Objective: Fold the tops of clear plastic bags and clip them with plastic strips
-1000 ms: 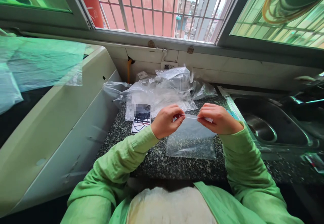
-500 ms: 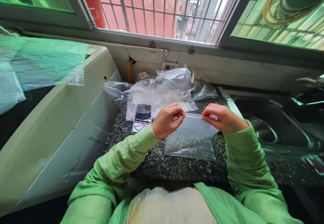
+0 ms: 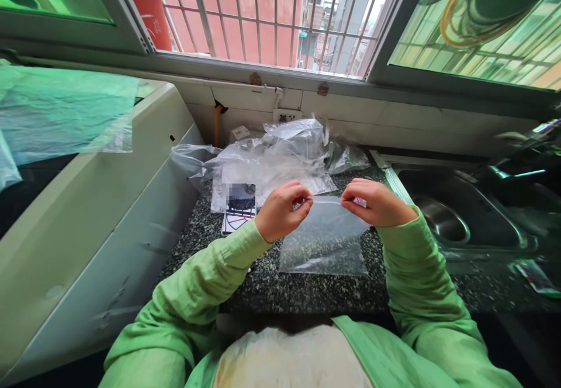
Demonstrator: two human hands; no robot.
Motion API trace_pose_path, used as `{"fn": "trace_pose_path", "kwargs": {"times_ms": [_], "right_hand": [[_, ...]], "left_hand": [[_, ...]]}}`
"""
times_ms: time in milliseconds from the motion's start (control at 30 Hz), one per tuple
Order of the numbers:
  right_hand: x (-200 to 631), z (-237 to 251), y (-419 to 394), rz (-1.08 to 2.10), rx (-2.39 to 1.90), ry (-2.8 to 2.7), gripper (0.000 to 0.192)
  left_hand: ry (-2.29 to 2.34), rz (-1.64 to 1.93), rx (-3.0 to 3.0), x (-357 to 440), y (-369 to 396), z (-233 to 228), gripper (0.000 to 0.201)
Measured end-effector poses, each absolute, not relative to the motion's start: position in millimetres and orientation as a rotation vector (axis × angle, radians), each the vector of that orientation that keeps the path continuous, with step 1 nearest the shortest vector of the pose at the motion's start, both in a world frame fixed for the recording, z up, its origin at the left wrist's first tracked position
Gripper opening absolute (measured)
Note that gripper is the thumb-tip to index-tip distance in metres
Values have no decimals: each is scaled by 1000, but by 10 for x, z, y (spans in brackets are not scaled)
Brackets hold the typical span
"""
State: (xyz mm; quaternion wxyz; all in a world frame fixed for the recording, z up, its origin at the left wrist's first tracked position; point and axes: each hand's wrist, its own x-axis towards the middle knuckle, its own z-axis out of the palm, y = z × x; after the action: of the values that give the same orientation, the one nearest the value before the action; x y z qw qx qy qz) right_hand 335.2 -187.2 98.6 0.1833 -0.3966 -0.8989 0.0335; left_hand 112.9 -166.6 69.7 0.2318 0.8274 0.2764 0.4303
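Head view: left hand (image 3: 280,210) and right hand (image 3: 372,202) hold a clear plastic bag (image 3: 325,242) by its top edge, above the speckled stone counter (image 3: 307,288). Left thumb and forefinger are pinched together on the left end of the top strip; right fingertips (image 3: 348,200) are pinched on the right end. Strip is stretched flat between them. The bag hangs down from the grip and its bottom edge rests on or just above the counter, cannot tell which.

Handling, as a judgement: bag looks very light, thin, floppy, no stiffness except the thicker seal strip along the top. Film is smooth and likely slippery, and creases easily. Best hold is that top strip, pinched at the ends as now; the body would just crumple. Looks empty or nearly so; contents cannot be made out through the film.

Materials nearby: a heap of more clear bags (image 3: 272,157), crinkled and glossy, at the back of the counter near the wall. A small flat card pack (image 3: 239,207) with a printed face lies just left of the left hand. Steel sink (image 3: 464,218) to the right, shiny, rounded basin. White appliance (image 3: 87,212) to the left, smooth painted panel. Sleeves are soft green cloth.
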Motion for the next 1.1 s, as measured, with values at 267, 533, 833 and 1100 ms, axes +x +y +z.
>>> {"fn": "trace_pose_path", "kwargs": {"times_ms": [267, 533, 833, 1100], "right_hand": [[3071, 912, -1891, 104, -971, -2544, 19], [3069, 912, -1884, 47, -921, -2549, 22], [3135, 961, -1896, 35, -957, -2435, 20], [3223, 1039, -1919, 91, -992, -2341, 22]], "left_hand": [[755, 1102, 2317, 1186, -1724, 662, 7], [766, 1113, 2313, 1202, -1734, 655, 7], [699, 1192, 2112, 1214, -1687, 604, 10], [805, 1225, 2069, 1220, -1799, 480, 18]]}}
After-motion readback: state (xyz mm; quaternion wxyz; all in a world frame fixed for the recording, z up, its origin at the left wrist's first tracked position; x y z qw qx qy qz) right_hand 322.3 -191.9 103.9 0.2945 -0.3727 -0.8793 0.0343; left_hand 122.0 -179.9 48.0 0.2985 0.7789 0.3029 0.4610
